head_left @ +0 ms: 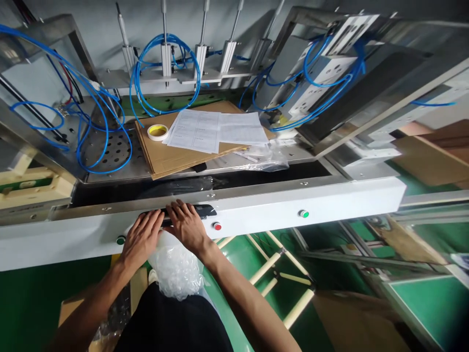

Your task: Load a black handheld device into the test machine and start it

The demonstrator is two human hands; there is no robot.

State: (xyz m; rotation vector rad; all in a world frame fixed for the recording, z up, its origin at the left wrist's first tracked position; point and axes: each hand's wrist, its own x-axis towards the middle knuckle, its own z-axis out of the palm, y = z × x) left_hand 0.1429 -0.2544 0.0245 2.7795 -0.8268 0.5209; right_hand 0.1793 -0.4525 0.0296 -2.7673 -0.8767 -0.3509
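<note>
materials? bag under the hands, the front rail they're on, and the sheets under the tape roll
Bag: thin clear plastic film, crinkled and glossy. Front rail: looks like white painted metal, smooth with screw heads. Sheets: brown corrugated cardboard, matte, layered edges. Both hands, left hand and right hand, lie flat.

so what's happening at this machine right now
A person stands at a white machine rail with both hands laid flat on a dark flat item at its front edge. The left hand and right hand sit side by side, above a clear plastic bag. Further back lie cardboard sheets, printed papers and a tape roll.
</note>
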